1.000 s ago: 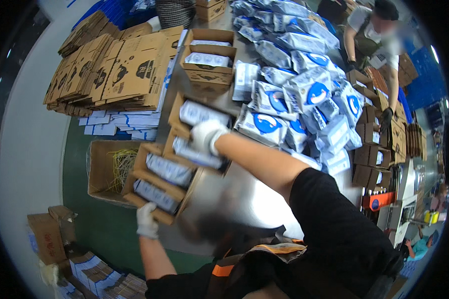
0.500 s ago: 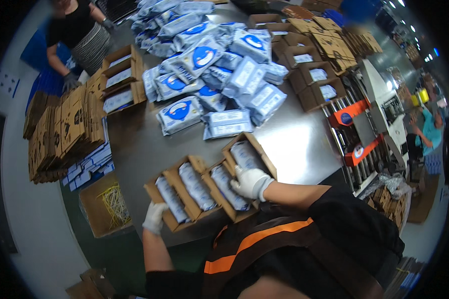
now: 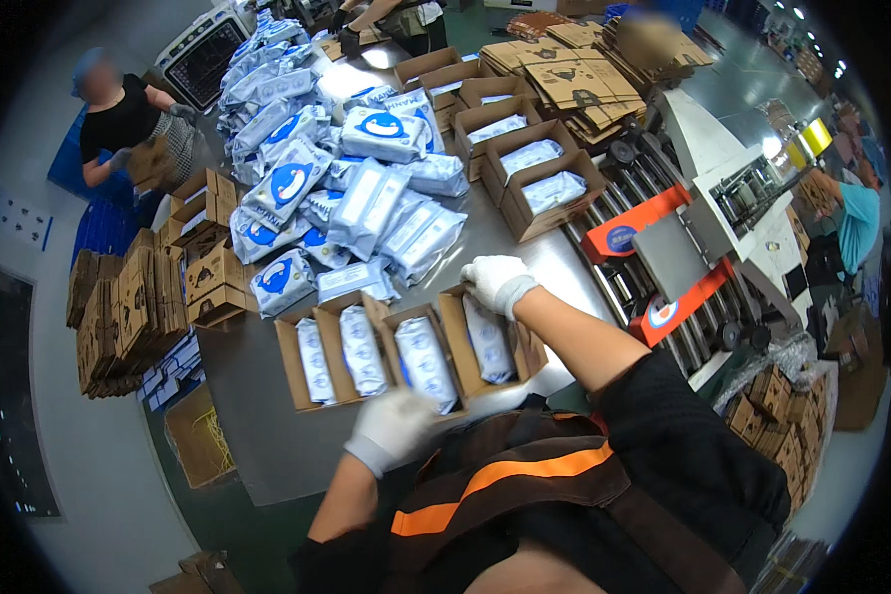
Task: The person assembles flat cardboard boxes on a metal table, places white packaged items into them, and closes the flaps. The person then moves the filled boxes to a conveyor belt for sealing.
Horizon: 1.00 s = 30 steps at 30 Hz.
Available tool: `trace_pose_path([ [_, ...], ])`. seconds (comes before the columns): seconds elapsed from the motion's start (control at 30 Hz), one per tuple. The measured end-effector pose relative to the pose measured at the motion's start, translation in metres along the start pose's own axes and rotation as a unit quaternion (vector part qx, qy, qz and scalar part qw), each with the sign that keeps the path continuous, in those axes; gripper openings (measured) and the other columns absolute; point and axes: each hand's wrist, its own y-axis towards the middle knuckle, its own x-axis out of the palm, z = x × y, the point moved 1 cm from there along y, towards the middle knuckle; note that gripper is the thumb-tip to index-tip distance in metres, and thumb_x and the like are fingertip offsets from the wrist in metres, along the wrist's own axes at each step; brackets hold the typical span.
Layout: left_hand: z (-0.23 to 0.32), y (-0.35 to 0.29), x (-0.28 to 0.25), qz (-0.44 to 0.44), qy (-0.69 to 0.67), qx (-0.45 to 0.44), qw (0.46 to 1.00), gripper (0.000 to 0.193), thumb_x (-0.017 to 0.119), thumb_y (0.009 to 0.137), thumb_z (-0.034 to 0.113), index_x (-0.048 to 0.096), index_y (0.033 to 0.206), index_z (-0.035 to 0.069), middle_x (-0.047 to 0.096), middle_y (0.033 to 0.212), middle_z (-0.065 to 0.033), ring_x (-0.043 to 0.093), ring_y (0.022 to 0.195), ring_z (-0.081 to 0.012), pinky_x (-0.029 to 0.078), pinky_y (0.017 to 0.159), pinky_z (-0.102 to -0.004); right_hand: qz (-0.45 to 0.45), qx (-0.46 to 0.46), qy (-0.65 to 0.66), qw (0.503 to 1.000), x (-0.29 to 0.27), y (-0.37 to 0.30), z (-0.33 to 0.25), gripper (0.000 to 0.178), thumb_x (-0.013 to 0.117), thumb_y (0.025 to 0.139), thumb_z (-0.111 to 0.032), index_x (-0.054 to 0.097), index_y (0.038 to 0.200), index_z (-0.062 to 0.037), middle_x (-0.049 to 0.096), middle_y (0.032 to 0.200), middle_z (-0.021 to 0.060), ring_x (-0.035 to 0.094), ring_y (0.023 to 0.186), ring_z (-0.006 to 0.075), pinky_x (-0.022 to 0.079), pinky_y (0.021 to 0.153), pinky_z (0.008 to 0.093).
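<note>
Four open boxes in a row on metal table, one pack in each. Right hand bent over far rim of rightmost box; left hand blurred, at row's near side. Can't tell if either grips. Pack pile just beyond.

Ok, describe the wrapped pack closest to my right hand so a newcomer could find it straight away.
On the steel table, find the heap of blue-and-white packs. Just nearer to you stands a row of open cardboard boxes. The wrapped pack is the rightmost in it, the only one with your white-gloved right hand at its far end.
</note>
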Motion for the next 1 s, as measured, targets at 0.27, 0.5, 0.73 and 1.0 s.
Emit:
trace_pose_path([
  [0.27, 0.106, 0.08, 0.151, 0.02, -0.031, 0.025, 0.999, 0.086, 0.071, 0.092, 0.043, 0.029, 0.155, 0.003, 0.05, 0.145, -0.0296, 0.054, 0.133, -0.0413, 0.045, 0.109, -0.0469, 0.088, 0.22, 0.187, 0.953, -0.003, -0.129, 0.187, 0.017, 0.065, 0.08, -0.017, 0.065, 0.092, -0.0054, 0.07, 0.097, 0.0232, 0.069, 0.097, 0.0402, 0.053, 0.087, 0.0459],
  [0.5, 0.134, 0.114, 0.159, 0.045, -0.055, 0.129, 0.989, 0.078, 0.082, 0.084, 0.045, 0.051, 0.136, -0.004, 0.063, 0.126, -0.0244, 0.064, 0.116, -0.0377, 0.051, 0.101, -0.0433, 0.148, 0.081, 0.344, 0.924, 0.033, -0.179, 0.227, 0.01, 0.063, 0.078, -0.006, 0.053, 0.077, -0.0043, 0.059, 0.081, 0.015, 0.062, 0.075, 0.0323, 0.05, 0.069, 0.0407],
  [0.73, 0.081, 0.123, 0.152, 0.095, -0.152, -0.103, 0.978, 0.027, 0.069, 0.092, 0.026, 0.061, 0.081, 0.002, 0.064, 0.073, -0.0079, 0.057, 0.071, -0.0098, 0.049, 0.066, -0.0307, 0.015, -0.032, 0.346, 0.938, 0.007, -0.158, 0.187, 0.008, 0.06, 0.079, 0.0, 0.053, 0.078, -0.0056, 0.058, 0.082, 0.0143, 0.06, 0.072, 0.0324, 0.05, 0.065, 0.042],
  [1.0, 0.128, 0.147, 0.136, -0.094, 0.085, -0.046, 0.991, 0.049, 0.056, 0.095, 0.05, 0.065, 0.1, 0.002, 0.069, 0.102, -0.0264, 0.066, 0.103, -0.0408, 0.049, 0.091, -0.046, -0.16, -0.114, 0.355, 0.914, 0.025, -0.104, 0.208, 0.012, 0.064, 0.074, -0.002, 0.063, 0.085, -0.0066, 0.062, 0.072, 0.0044, 0.053, 0.057, 0.0152, 0.045, 0.055, 0.0354],
])
